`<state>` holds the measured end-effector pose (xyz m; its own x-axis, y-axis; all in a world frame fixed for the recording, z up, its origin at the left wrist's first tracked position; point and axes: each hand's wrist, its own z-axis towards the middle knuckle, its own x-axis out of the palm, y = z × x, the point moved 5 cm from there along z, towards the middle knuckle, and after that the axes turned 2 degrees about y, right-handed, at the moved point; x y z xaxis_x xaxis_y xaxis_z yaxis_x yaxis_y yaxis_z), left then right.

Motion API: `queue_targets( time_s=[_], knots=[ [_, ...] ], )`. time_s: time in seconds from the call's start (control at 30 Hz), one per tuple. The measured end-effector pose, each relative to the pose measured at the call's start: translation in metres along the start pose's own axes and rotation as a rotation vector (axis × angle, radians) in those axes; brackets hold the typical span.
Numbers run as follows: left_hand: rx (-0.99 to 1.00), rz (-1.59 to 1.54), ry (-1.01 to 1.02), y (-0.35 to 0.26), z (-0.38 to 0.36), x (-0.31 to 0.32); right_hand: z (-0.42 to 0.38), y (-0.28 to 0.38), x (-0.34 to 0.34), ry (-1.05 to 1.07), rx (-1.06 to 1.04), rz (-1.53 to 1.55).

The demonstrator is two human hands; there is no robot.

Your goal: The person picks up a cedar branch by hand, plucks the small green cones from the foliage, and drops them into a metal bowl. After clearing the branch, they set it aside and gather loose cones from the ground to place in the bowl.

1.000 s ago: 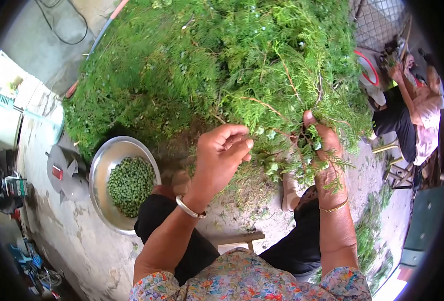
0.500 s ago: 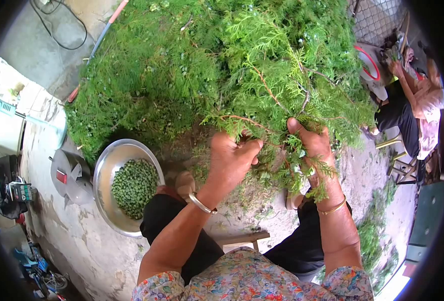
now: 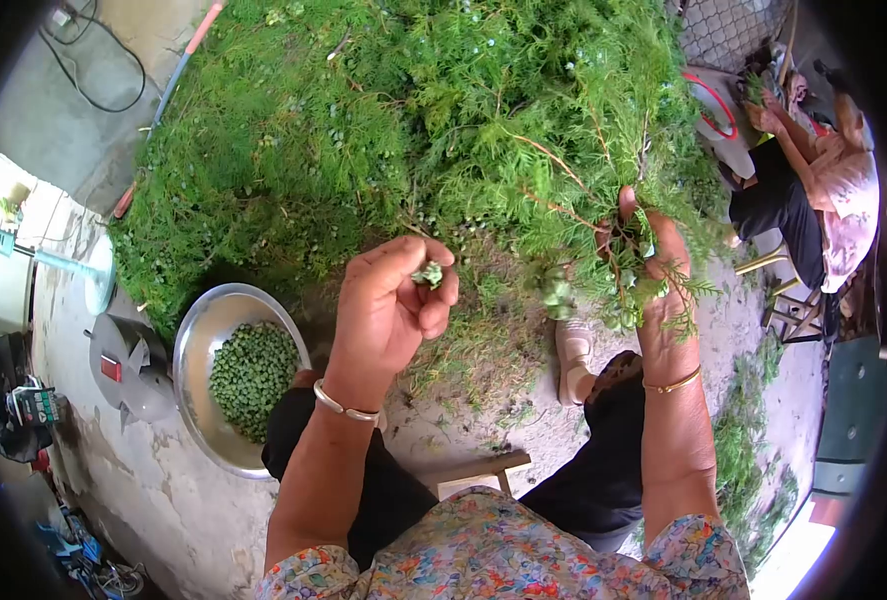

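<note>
left hand [image 3: 383,305]: raised, curled, pinching cone [image 3: 428,274] | right hand [image 3: 666,250]: upright, clasping branch [image 3: 564,209]

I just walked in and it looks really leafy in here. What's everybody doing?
Someone's right grip holds an evergreen sprig, while their left grip pinches green cone bits that are not in the bowl yet. That metal bowl, on the floor beside their left leg, holds a heap of green cones. A big pile of evergreen branches lies in front. Another person sits over on the right.
</note>
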<state>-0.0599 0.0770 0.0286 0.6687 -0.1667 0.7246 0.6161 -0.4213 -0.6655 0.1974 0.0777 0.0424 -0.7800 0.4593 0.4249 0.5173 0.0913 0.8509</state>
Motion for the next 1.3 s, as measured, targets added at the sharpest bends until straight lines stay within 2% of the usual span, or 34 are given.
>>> queue_targets(
  time_s=[0.03,0.1,0.13,0.17,0.2,0.27,0.3,0.4,0.47,0.53,0.57,0.7,0.8,0.87,0.93,0.97,1.0,1.07,1.1,1.13,1.2,1.23,1.27,1.3],
  knots=[
    [0.001,0.0,-0.001,0.002,0.001,0.001,-0.004,-0.002,0.002,0.0,0.001,0.076],
    [-0.007,-0.019,-0.075,0.01,0.004,0.0,0.0,-0.007,-0.005,0.028,0.036,0.008],
    [0.007,0.095,0.013,0.015,0.009,-0.004,0.001,-0.01,-0.007,0.055,0.068,-0.059],
    [-0.007,0.19,0.01,0.018,0.009,-0.002,-0.009,0.001,0.001,0.035,0.029,-0.425],
    [-0.02,0.284,0.008,0.022,0.011,0.002,-0.013,-0.003,0.007,0.039,0.03,-0.425],
    [-0.032,0.237,0.003,0.025,0.011,0.012,-0.021,-0.01,0.013,0.018,0.045,-0.054],
    [0.017,0.207,-0.021,0.026,0.012,0.014,-0.009,-0.021,0.006,0.061,0.146,-0.089],
    [0.086,0.152,-0.055,0.023,0.014,0.02,0.001,-0.037,0.001,0.078,0.178,0.003],
    [0.141,0.138,0.001,0.021,0.015,0.018,-0.004,-0.039,0.005,0.086,0.182,0.057],
    [0.161,0.116,0.001,0.017,0.016,0.018,-0.014,-0.034,0.014,0.07,0.166,0.219],
    [0.181,0.092,-0.002,0.015,0.016,0.018,-0.013,-0.03,0.017,0.145,0.212,-0.002],
    [0.182,0.05,-0.021,0.013,0.018,0.017,-0.02,-0.033,0.025,0.073,0.201,0.048],
    [0.15,0.099,-0.037,0.01,0.017,0.018,-0.015,-0.032,0.023,0.206,0.132,-0.405],
    [0.153,0.086,-0.007,0.009,0.015,0.016,-0.016,-0.032,0.021,0.203,0.156,-0.375],
    [0.155,0.073,0.026,0.006,0.013,0.015,-0.007,-0.033,0.019,0.23,0.043,-0.482],
    [0.116,0.08,0.011,0.005,0.012,0.014,-0.005,-0.042,0.018,0.196,0.19,-0.137],
    [0.076,0.088,-0.003,0.005,0.012,0.013,-0.004,-0.04,0.02,0.189,0.184,-0.134],
    [0.052,0.141,0.019,0.004,0.012,0.009,-0.001,-0.029,0.015,0.018,0.059,-0.295],
    [0.068,-0.025,0.125,0.003,0.013,0.005,0.003,-0.027,0.014,-0.036,0.073,-0.098],
    [0.083,-0.191,0.231,0.001,0.014,0.001,0.006,-0.024,0.01,-0.045,0.066,-0.093],
    [0.127,-0.316,0.293,-0.013,0.013,-0.008,0.014,-0.01,-0.006,0.001,-0.053,-0.181],
    [0.152,-0.261,0.274,-0.014,0.013,-0.004,0.06,-0.028,-0.049,0.091,-0.397,-0.464],
    [0.18,-0.205,0.252,-0.016,0.012,-0.001,0.056,-0.023,-0.042,0.088,-0.407,-0.46],
    [0.171,-0.162,0.302,-0.013,0.013,0.009,0.046,-0.023,-0.037,-0.152,-0.256,-0.464]
  ],
)
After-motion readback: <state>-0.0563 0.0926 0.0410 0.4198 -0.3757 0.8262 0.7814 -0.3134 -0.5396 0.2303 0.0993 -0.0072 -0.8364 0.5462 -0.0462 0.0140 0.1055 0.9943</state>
